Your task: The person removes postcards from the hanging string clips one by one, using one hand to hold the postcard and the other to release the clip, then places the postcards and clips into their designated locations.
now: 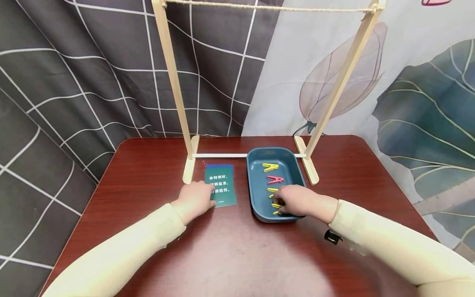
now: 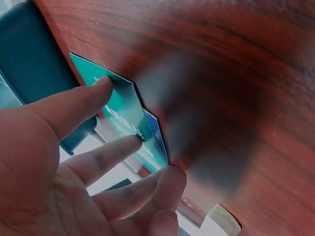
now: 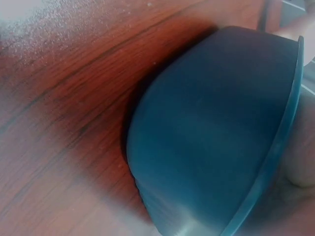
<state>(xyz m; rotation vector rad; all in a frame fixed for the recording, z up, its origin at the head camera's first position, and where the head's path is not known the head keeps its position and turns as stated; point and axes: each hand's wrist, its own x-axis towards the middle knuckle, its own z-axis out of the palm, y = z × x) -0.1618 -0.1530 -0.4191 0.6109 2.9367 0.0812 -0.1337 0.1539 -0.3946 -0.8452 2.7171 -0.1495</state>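
My left hand is at the left side of a green card with white writing. In the left wrist view the thumb and a finger reach over its face, and another fingertip is right at its edge. A blue card peeks out from under the green one. My right hand reaches over the rim into a blue tray, its fingertips among yellow clothespins at the near end. I cannot tell if it pinches one. The tray's wall hides most of that hand in the right wrist view.
Farther up the tray lie a red clothespin and a yellow clothespin. Behind the tray and cards stands a wooden frame with a rope tied across its top. Its feet rest on the dark red table, before hanging curtains.
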